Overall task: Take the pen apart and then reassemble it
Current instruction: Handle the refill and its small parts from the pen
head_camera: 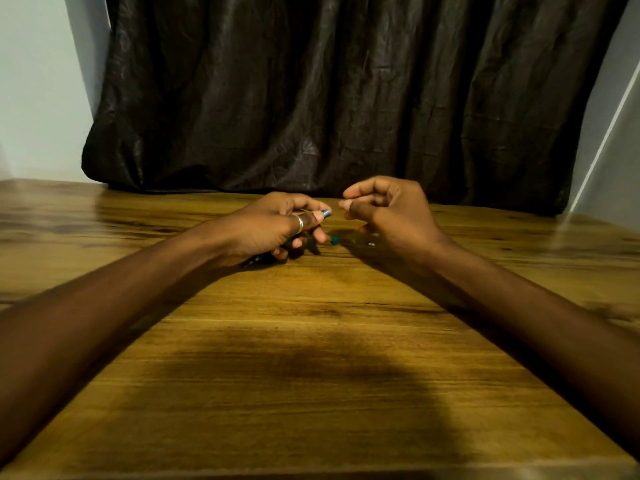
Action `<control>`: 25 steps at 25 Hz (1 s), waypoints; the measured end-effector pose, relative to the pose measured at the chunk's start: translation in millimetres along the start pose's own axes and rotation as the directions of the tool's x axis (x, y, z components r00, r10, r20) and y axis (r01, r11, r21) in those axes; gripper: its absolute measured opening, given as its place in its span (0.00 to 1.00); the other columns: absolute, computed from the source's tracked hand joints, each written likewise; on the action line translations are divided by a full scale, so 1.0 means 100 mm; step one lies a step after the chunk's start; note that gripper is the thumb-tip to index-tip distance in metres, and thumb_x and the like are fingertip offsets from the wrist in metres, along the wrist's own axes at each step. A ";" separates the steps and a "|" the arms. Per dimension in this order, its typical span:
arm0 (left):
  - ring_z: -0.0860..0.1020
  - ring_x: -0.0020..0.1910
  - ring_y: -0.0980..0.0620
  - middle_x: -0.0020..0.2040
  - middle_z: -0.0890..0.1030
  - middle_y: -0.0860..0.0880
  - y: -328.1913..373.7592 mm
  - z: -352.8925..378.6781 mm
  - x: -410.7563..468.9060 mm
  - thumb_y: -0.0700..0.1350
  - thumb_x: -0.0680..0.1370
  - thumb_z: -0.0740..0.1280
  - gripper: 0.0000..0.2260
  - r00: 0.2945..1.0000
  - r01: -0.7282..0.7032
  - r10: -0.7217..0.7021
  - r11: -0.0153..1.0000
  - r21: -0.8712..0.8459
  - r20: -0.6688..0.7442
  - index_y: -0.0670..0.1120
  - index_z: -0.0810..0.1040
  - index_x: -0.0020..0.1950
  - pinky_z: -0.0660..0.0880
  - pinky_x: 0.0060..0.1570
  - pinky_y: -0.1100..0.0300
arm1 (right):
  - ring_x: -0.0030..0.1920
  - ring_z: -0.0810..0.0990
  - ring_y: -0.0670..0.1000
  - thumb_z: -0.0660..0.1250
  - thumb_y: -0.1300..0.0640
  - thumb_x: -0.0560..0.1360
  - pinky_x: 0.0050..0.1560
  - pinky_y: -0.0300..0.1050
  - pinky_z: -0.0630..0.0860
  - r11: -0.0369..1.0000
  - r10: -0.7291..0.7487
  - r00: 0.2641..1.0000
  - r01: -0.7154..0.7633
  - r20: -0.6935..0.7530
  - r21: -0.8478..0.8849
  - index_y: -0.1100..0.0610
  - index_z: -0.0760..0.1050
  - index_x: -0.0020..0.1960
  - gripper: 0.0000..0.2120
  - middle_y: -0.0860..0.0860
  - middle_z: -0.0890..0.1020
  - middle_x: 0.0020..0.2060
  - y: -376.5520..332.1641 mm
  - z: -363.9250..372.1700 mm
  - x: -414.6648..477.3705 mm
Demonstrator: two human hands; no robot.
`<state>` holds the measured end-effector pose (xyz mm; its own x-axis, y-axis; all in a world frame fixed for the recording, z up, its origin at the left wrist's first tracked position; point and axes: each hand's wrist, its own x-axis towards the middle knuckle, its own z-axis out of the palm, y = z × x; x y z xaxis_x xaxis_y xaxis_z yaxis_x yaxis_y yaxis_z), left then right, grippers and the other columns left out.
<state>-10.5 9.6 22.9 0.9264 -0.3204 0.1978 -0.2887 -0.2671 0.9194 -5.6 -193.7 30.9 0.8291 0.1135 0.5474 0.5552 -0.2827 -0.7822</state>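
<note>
Left hand (277,230) grips the pen barrel (325,213), long axis running 8 to 2 o'clock, tip toward the right hand (384,209). Right fingers pinched narrow at 3 o'clock of the tip, possibly holding something tiny. Teal piece (334,240) on table (311,341).

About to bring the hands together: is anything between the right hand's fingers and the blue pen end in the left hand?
Nothing visible: only open air separates the right hand from the blue pen end poking from the left hand.
</note>
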 end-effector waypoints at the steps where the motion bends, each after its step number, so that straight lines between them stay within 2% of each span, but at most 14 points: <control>1: 0.71 0.28 0.60 0.43 0.85 0.51 0.00 0.00 0.00 0.46 0.84 0.64 0.09 1.000 -0.003 0.003 1.000 0.007 -0.002 0.50 0.79 0.62 0.64 0.21 0.66 | 0.42 0.86 0.50 0.74 0.61 0.74 0.36 0.42 0.80 1.000 0.002 1.000 -0.002 -0.018 -0.010 0.51 0.82 0.45 0.06 0.53 0.87 0.38 0.01 -0.03 0.02; 4: 0.71 0.29 0.60 0.43 0.85 0.52 0.01 -0.01 -0.02 0.47 0.84 0.64 0.09 1.000 -0.006 0.006 1.000 0.017 -0.003 0.50 0.79 0.62 0.65 0.22 0.66 | 0.44 0.87 0.51 0.74 0.60 0.73 0.39 0.46 0.82 0.999 0.000 0.998 -0.002 -0.065 -0.038 0.50 0.81 0.44 0.06 0.52 0.87 0.39 0.04 -0.10 0.06; 7: 0.72 0.28 0.61 0.43 0.86 0.53 0.03 -0.02 -0.02 0.47 0.84 0.64 0.09 1.000 0.000 0.000 0.999 0.042 -0.005 0.51 0.79 0.62 0.66 0.22 0.66 | 0.42 0.87 0.48 0.74 0.60 0.74 0.37 0.42 0.80 0.997 -0.008 0.994 0.000 -0.109 -0.072 0.49 0.81 0.44 0.06 0.50 0.87 0.38 0.06 -0.13 0.10; 10: 0.72 0.28 0.61 0.42 0.86 0.54 0.04 -0.02 -0.02 0.47 0.84 0.64 0.08 1.000 -0.009 0.010 0.998 0.058 -0.017 0.51 0.80 0.61 0.65 0.22 0.67 | 0.41 0.86 0.46 0.73 0.59 0.75 0.41 0.42 0.81 0.980 -0.028 0.991 0.001 -0.133 -0.201 0.48 0.82 0.46 0.05 0.47 0.86 0.37 0.11 -0.21 0.14; 13: 0.73 0.28 0.62 0.40 0.86 0.55 0.04 -0.01 -0.01 0.49 0.83 0.65 0.07 0.997 -0.024 0.031 0.994 0.104 -0.064 0.50 0.81 0.58 0.65 0.22 0.68 | 0.40 0.80 0.38 0.72 0.56 0.75 0.43 0.32 0.75 0.878 -0.111 0.993 0.080 -0.037 -0.472 0.48 0.82 0.50 0.05 0.41 0.83 0.39 0.18 -0.24 0.12; 15: 0.77 0.29 0.65 0.38 0.86 0.55 0.03 -0.02 0.00 0.49 0.81 0.68 0.05 0.987 -0.058 0.089 0.975 0.217 -0.135 0.51 0.82 0.53 0.70 0.26 0.70 | 0.45 0.79 0.41 0.71 0.54 0.76 0.43 0.28 0.70 0.815 -0.145 0.987 0.159 0.070 -0.557 0.50 0.83 0.55 0.08 0.42 0.83 0.45 0.21 -0.18 0.07; 17: 0.81 0.37 0.64 0.40 0.85 0.54 0.01 -0.07 0.00 0.49 0.80 0.70 0.03 0.969 -0.087 0.168 0.919 0.385 -0.182 0.51 0.83 0.51 0.75 0.38 0.66 | 0.53 0.80 0.47 0.71 0.52 0.76 0.50 0.36 0.71 0.750 -0.181 0.968 0.251 0.176 -0.612 0.51 0.82 0.59 0.12 0.46 0.85 0.53 0.23 -0.11 0.05; 19: 0.82 0.43 0.56 0.44 0.85 0.51 -0.01 -0.12 -0.03 0.50 0.78 0.72 0.05 0.964 -0.051 0.186 0.830 0.555 -0.190 0.51 0.83 0.50 0.77 0.44 0.56 | 0.61 0.77 0.53 0.69 0.51 0.76 0.61 0.47 0.72 0.682 -0.187 0.944 0.324 0.273 -0.655 0.51 0.80 0.62 0.15 0.49 0.84 0.59 0.24 -0.03 0.03; 21: 0.82 0.44 0.52 0.43 0.84 0.50 -0.02 -0.15 -0.05 0.51 0.77 0.72 0.06 0.970 -0.011 0.165 0.765 0.643 -0.180 0.51 0.84 0.49 0.77 0.43 0.52 | 0.63 0.76 0.54 0.67 0.50 0.77 0.64 0.55 0.72 0.626 -0.157 0.923 0.368 0.351 -0.687 0.48 0.79 0.63 0.15 0.48 0.83 0.61 0.24 0.04 0.02; 23: 0.81 0.42 0.49 0.42 0.84 0.48 -0.02 -0.15 -0.05 0.52 0.78 0.72 0.08 0.977 0.017 0.134 0.724 0.690 -0.165 0.49 0.85 0.48 0.76 0.40 0.53 | 0.63 0.76 0.53 0.65 0.51 0.77 0.63 0.56 0.71 0.568 -0.121 0.902 0.405 0.414 -0.717 0.45 0.80 0.62 0.14 0.44 0.84 0.59 0.24 0.09 0.02; 25: 0.81 0.41 0.47 0.41 0.84 0.45 -0.03 -0.14 -0.04 0.53 0.78 0.71 0.10 0.982 0.041 0.103 0.695 0.718 -0.156 0.47 0.86 0.47 0.74 0.38 0.54 | 0.62 0.77 0.52 0.64 0.53 0.78 0.63 0.55 0.71 0.551 -0.102 0.897 0.410 0.430 -0.726 0.44 0.81 0.60 0.13 0.42 0.84 0.57 0.25 0.11 0.03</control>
<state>-10.4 24.4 24.3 0.9181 -0.2003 0.3419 -0.3358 -0.8513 0.4032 11.3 -189.9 9.0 0.7157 0.5399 0.4430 0.5985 -0.8010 0.0094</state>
